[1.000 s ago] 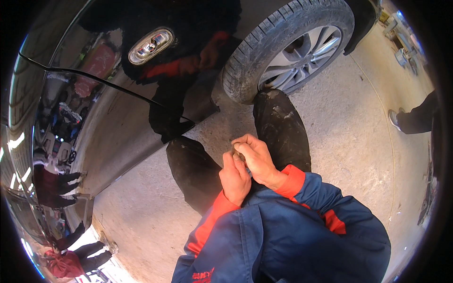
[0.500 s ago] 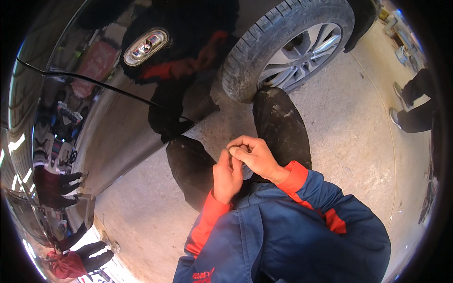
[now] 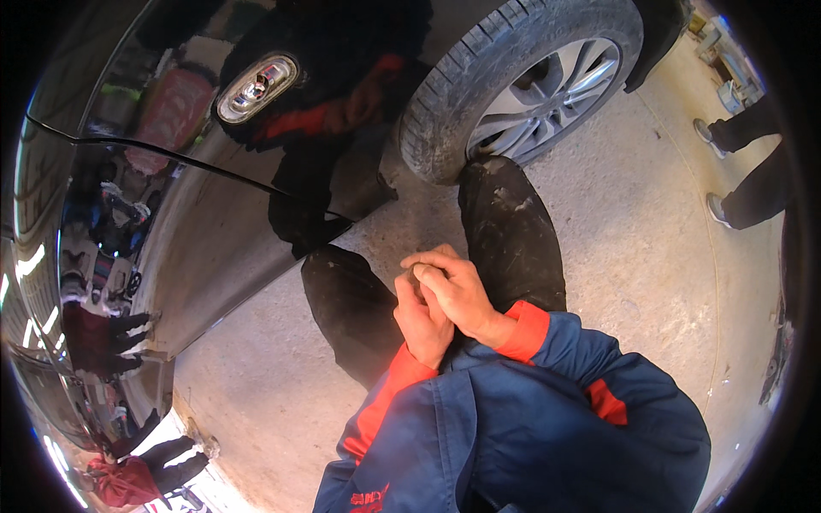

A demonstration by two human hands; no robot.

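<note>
Above my lap, my left hand (image 3: 422, 325) and my right hand (image 3: 462, 297) are closed together, the right one partly covering the left. Their fingertips meet around a small dark spot; what they hold, if anything, I cannot make out. In front of me is the glossy black car body (image 3: 214, 197), with an oval clear side lamp (image 3: 257, 89) set into it. A dusty tire (image 3: 445, 107) on a silver spoked wheel (image 3: 547, 103) stands beyond my right knee. Neither hand touches the car.
Concrete floor (image 3: 633, 231) spreads around my knees. A person's dark-trousered legs (image 3: 753, 188) stand at the right edge. Another person in a red top (image 3: 124, 483) is at the lower left. A door seam (image 3: 197, 158) crosses the black panel.
My left hand has moved slightly right and up, and the two hands now overlap more closely. The legs at the right edge have shifted. Car and wheel stay where they were.
</note>
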